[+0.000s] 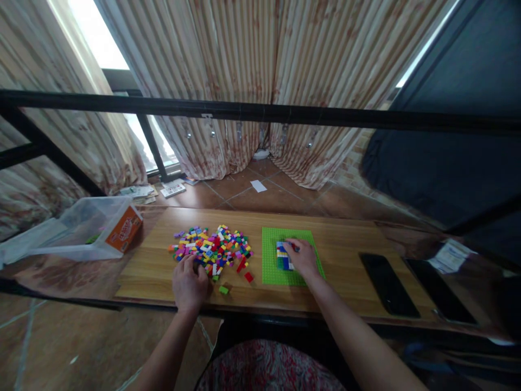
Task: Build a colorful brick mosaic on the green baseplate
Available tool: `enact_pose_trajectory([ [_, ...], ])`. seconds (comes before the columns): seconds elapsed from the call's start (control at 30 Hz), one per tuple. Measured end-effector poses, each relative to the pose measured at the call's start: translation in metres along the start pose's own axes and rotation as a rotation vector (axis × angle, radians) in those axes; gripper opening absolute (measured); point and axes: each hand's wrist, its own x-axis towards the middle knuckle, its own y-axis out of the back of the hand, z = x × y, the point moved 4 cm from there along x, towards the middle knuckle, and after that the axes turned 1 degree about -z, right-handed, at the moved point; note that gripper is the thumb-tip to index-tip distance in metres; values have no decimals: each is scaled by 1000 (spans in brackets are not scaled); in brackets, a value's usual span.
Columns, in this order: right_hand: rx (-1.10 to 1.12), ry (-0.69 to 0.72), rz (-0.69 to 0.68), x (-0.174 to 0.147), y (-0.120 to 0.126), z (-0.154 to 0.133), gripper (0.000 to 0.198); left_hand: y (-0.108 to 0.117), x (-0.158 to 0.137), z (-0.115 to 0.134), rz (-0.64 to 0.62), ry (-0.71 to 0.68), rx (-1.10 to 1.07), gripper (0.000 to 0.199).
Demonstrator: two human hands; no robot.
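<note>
**A:** Where is your right hand just now?

**B:** It lies on the green baseplate, fingers pressed together and curled down onto the small block build near the plate's middle. You are touching the build's right side; whether you pinch a brick there, I cannot tell.

**A:** And how does the build lie?

**B:** Its long axis runs from you towards the far table edge, same as the plate's sides. The baseplate sits flat on the wooden table, right of the loose bricks.

**A:** Your left hand?

**B:** Palm down, fingers bent together, their tips at the near edge of the pile of coloured bricks. A stray green brick and red brick lie just beside it. Further left a clear plastic box; well to the right, two dark phones.
</note>
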Motion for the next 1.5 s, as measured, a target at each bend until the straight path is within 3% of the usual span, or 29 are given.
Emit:
enact_pose_trajectory([
  [0.2, -19, 10, -18, 24, 15, 8, 54, -2, 0, -1, 6, -14, 16, 34],
  [0.33, -102, 62, 3, 45, 23, -7, 47, -3, 0, -2, 19, -5, 17, 32],
  [0.43, -151, 144, -18, 54, 14, -28, 40, -3, 1, -2, 24, -1, 8, 32],
  [0.6, -212, 237, -97, 50, -17, -50, 34, -4, 0, -3, 16, 9, -2, 33],
  [0.77, -284, 209, -134, 45, -32, -45, 44, -3, -2, -3, 20, 17, 4, 31],
  [0.97, -341, 307, -89, 41, -31, -49, 47, -3, -3, -2, 8, 30, -3, 31],
  [1.13, -252, 419, -72, 39, -19, -56, 42, -3, -3, -3, 19, 57, -34, 29],
  [1.23, -119, 476, 7, 25, -6, -66, 37, -3, -3, -4, 17, 57, -46, 29],
  [1.3, -33, 548, -13, 1, -4, -77, 34, -3, -3, -4, 14, 48, -46, 29],
  [1.4, 29, 678, -256, -52, -17, -94, 29, -4, -3, -5, 17, 42, -44, 29],
  [1.5, -4, 603, -319, -94, -31, -95, 28, -4, -3, -6, 24, 42, -47, 29],
])
